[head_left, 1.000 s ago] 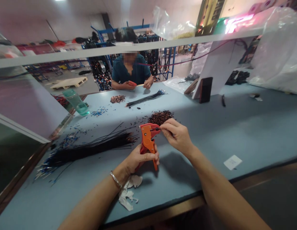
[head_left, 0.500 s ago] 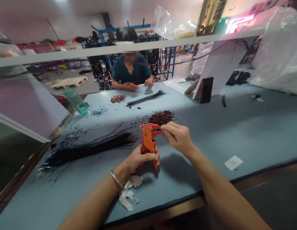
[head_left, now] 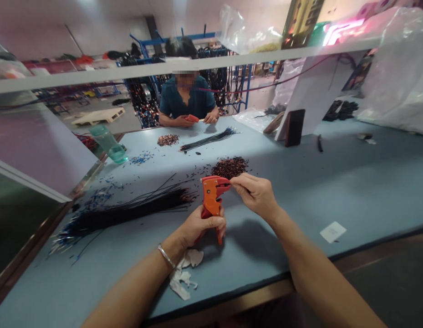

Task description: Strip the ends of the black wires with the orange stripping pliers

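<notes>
My left hand (head_left: 201, 226) is wrapped round the handles of an orange wire stripper (head_left: 212, 197), held upright above the blue table (head_left: 351, 182). My right hand (head_left: 257, 193) is pinched at the stripper's jaws, its fingertips closed on something too small to make out. A long bundle of black wires (head_left: 129, 210) lies to the left of the tool. A dark pile of cut wire bits (head_left: 229, 166) sits just behind my hands.
Crumpled white paper (head_left: 186, 271) lies under my left wrist and a white slip (head_left: 331, 231) at the right. A green plastic cup (head_left: 109, 145) stands far left. Across the table a person (head_left: 187, 102) holds a red tool by another wire bundle (head_left: 207, 140). A dark phone (head_left: 292, 127) leans against a white board.
Both hands and the stripper have shifted slightly up and to the right. My right fingertips stay pinched at the jaws.
</notes>
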A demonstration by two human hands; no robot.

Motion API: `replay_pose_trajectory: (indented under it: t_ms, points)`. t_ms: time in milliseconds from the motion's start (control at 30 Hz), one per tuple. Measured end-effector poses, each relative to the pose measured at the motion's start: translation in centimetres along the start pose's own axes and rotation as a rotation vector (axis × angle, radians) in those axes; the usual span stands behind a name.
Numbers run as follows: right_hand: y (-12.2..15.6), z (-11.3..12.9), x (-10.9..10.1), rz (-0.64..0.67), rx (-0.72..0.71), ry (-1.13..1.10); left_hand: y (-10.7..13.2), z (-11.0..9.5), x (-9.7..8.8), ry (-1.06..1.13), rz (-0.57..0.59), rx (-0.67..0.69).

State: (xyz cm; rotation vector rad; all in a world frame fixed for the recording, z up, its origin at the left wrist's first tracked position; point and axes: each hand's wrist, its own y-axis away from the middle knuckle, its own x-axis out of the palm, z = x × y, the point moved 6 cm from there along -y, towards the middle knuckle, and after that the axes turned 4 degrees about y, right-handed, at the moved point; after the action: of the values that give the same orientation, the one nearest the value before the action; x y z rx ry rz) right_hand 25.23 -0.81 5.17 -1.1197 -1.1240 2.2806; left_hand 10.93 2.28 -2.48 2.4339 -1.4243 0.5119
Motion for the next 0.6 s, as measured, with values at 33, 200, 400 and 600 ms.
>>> replay_pose_trajectory:
  t_ms: [33, 200, 400, 600]
  points:
    - [0.03, 0.04, -0.02, -0.005, -0.002, 0.013, -0.04, 0.02, -0.01, -0.003, -0.003, -0.001]
    - [0.1, 0.06, 0.06, -0.004, 0.007, 0.056, -0.18, 0.04, 0.02, -0.006, -0.024, 0.002]
    - [0.18, 0.06, 0.22, -0.021, 0.004, 0.069, -0.17, 0.38, 0.02, -0.011, -0.073, -0.027]
    - [0.65, -0.21, 0.87, -0.013, 0.034, 0.201, -0.3, 0.67, -0.16, -0.008, -0.164, -0.04]
